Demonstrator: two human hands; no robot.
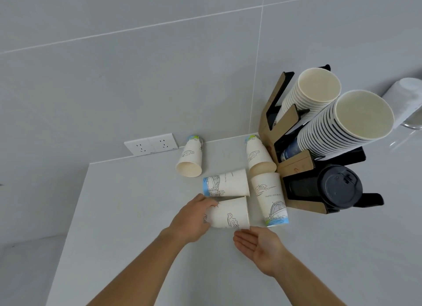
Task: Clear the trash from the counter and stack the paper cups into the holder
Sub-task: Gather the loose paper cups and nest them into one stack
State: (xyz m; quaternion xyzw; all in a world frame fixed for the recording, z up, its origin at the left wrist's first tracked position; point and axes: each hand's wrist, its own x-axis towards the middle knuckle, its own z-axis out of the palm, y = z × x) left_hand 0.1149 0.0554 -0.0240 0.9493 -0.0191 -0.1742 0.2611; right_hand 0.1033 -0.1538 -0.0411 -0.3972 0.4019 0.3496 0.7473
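Nearest paper cup (229, 212) on its side at frame centre, left hand (193, 219) wrapped round its base end. Right hand (259, 245) just below its mouth, palm up, fingers spread, holding nothing. Four more cups lying on grey desk (141, 214): one (226, 183) just above, one (271, 198) to right, one (259, 155) against holder (296, 166), one (190, 157) near wall sockets (151, 144). Holder at right carries two cup stacks (338, 123) and black lids (338, 189).

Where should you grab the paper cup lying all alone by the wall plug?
Probably around its middle, coming down from above. That lone paper cup lies on its side on the counter, open mouth toward the person, nothing touching it. Fingers can wrap its round wall without crushing the rim.
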